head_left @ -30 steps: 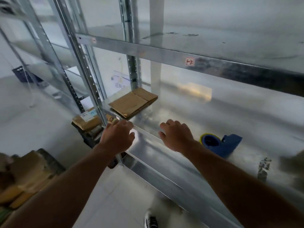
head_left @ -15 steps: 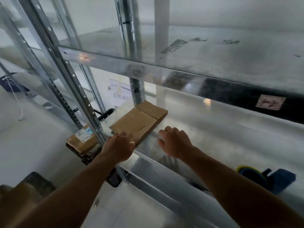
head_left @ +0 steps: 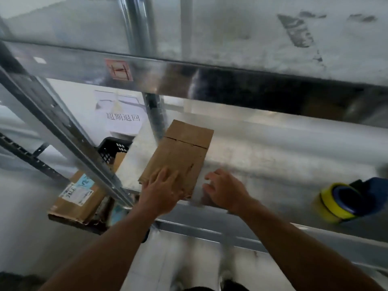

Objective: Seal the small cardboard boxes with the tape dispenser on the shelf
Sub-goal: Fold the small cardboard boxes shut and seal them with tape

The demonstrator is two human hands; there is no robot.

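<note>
A flat brown cardboard box (head_left: 180, 156) lies on the metal shelf (head_left: 273, 156), its near end close to the front edge. My left hand (head_left: 161, 192) rests on that near end with fingers spread over the cardboard. My right hand (head_left: 224, 190) is just right of the box on the shelf surface, fingers loosely bent and holding nothing. A blue tape dispenser (head_left: 346, 200) with a yellow roll sits on the same shelf far to the right, apart from both hands.
An upper shelf beam (head_left: 210, 76) hangs over the box. A slanted upright post (head_left: 63, 131) stands at the left. Behind it are a labelled cardboard parcel (head_left: 77, 196) and a black crate (head_left: 113, 148). A paper sign (head_left: 123, 116) hangs behind.
Both hands have moved forward to the box; my left hand now lies on its near end. The view has swung closer, and the box looks turned more lengthwise towards me.
</note>
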